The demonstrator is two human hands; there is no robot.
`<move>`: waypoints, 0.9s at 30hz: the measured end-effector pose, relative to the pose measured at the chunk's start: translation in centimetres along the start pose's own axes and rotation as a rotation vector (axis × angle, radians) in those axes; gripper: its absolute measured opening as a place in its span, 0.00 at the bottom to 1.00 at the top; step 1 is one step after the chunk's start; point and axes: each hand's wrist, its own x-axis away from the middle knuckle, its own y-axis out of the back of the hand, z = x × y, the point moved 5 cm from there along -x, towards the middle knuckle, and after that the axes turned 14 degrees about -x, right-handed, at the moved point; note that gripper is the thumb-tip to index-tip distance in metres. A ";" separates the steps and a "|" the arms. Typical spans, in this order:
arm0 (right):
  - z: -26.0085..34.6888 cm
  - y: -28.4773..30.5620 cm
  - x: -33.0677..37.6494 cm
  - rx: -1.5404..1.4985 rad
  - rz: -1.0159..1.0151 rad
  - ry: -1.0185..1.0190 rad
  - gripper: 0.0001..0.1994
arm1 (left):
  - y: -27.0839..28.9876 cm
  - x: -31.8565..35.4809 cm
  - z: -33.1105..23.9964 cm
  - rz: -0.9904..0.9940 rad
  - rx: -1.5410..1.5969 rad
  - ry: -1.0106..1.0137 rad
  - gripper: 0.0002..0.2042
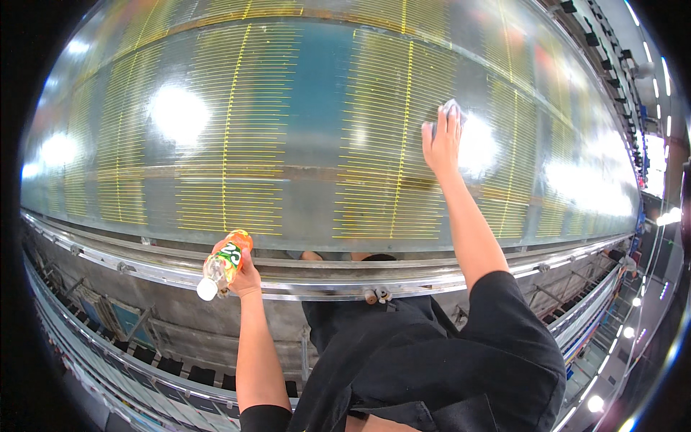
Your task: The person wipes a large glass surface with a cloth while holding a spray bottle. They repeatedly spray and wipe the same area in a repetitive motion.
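My left hand (247, 276) is wrapped round a clear plastic bottle (224, 263) with a white cap and an orange and green label. The bottle tilts with its cap toward me, over the near edge of a long, shiny table (317, 86). Farther out on the right, my right hand (442, 150) is closed on a greyish cloth (451, 109) and rests with it on the tabletop. Fingers hide part of the cloth. Rows of yellow ruled lines (403, 144) cover the surface around that hand.
A metal rail (309, 289) with small fittings runs along the table's near side, close to my body. Behind me lies another long framed table (165, 381) with dark pads along its edge. Bright lamps reflect as white glare (178, 114) on the tabletop.
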 end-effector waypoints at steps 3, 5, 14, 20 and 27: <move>2.2 -4.6 -4.8 -0.004 -0.123 -0.100 0.28 | 0.2 -0.4 -1.7 0.001 0.021 -0.020 0.32; 12.1 -8.3 -5.4 -0.166 -0.025 0.119 0.26 | 0.1 -0.7 -1.8 -0.008 -0.015 -0.078 0.31; -1.2 -1.1 -2.4 -0.194 -0.079 0.281 0.25 | -0.7 0.9 1.6 -0.009 -0.033 0.022 0.32; 8.5 -7.1 -3.7 -0.131 -0.120 0.005 0.14 | -1.0 0.2 0.9 -0.012 -0.034 -0.024 0.30; 6.2 -4.0 -3.7 -0.202 -0.106 0.385 0.15 | 0.0 0.1 -0.4 0.023 0.004 -0.029 0.30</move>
